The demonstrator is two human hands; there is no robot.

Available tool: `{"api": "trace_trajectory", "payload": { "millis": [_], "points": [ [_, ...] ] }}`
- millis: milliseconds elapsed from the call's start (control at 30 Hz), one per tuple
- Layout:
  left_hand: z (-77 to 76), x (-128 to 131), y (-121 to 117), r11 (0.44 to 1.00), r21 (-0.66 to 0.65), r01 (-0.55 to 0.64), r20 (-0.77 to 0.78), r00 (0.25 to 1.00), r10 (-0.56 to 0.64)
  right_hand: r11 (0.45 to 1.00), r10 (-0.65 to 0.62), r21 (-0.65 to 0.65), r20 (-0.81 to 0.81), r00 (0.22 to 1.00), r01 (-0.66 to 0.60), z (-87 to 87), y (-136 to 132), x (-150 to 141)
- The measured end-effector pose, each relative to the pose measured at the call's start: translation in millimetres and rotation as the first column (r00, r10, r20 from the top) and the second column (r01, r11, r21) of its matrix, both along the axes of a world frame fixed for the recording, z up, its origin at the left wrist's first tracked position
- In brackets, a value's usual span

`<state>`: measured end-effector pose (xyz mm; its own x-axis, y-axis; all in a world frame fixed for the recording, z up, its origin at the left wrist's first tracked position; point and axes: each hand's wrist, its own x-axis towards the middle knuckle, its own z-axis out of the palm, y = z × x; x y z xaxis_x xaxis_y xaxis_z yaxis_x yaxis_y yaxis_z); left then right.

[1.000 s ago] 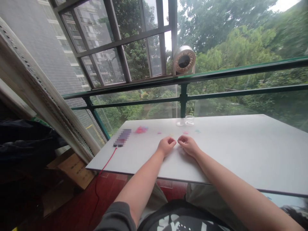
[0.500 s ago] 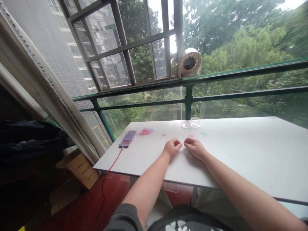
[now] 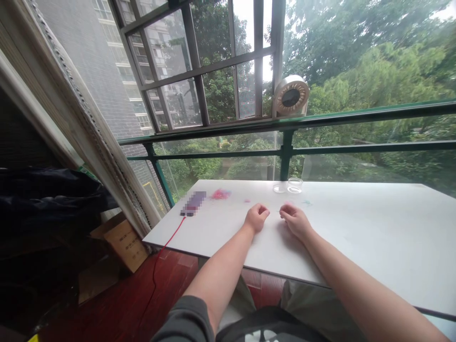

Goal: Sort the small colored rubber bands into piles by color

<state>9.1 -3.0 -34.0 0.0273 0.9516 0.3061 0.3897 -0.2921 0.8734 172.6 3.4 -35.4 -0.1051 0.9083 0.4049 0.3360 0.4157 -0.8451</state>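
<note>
My left hand rests low over the white table, its fingers curled and thumb and forefinger pinched together. A short gap to the right, my right hand holds its fingers in a similar pinch. Whatever either pinch holds is too small to make out. Just behind the right hand lies a small pink patch, partly covered by it. Teal bits lie a little further right. Left of the hands are a tiny pink piece and a loose pink and red pile.
A clear round container and a clear ring-like lid stand at the table's back edge. A pixelated, phone-like device with a red cable lies at left. A round fan sits on the green railing.
My hands have moved slightly apart, the right one shifting rightward. The whole view has swung a little, so the table and window appear further right.
</note>
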Motion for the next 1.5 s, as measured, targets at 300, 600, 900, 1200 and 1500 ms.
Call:
{"api": "trace_trajectory", "payload": {
  "millis": [300,600,900,1200,1500],
  "points": [
    [-1.7,0,-8,0.998,0.001,0.058,-0.138,0.989,-0.057,0.999,-0.022,0.03,0.123,0.992,0.018,3.4,-8,-4],
    [5.6,-4,-9,0.998,0.025,0.056,-0.262,0.964,-0.048,0.988,-0.149,0.0,0.228,0.962,0.153,11.7,3,19],
    [15.5,-104,-11,0.981,0.077,-0.178,-0.552,0.812,0.19,0.929,-0.334,-0.058,0.291,0.896,0.366,20.6,16,87],
    [10.5,-177,1,0.9,0.164,-0.404,-0.702,0.593,0.394,0.841,-0.439,-0.032,0.543,0.716,0.54,24.3,34,141],
    [4.0,-186,16,0.909,0.141,-0.392,-0.75,0.557,0.357,0.806,-0.457,-0.038,0.595,0.661,0.591,18.3,46,143]
  ]
}}
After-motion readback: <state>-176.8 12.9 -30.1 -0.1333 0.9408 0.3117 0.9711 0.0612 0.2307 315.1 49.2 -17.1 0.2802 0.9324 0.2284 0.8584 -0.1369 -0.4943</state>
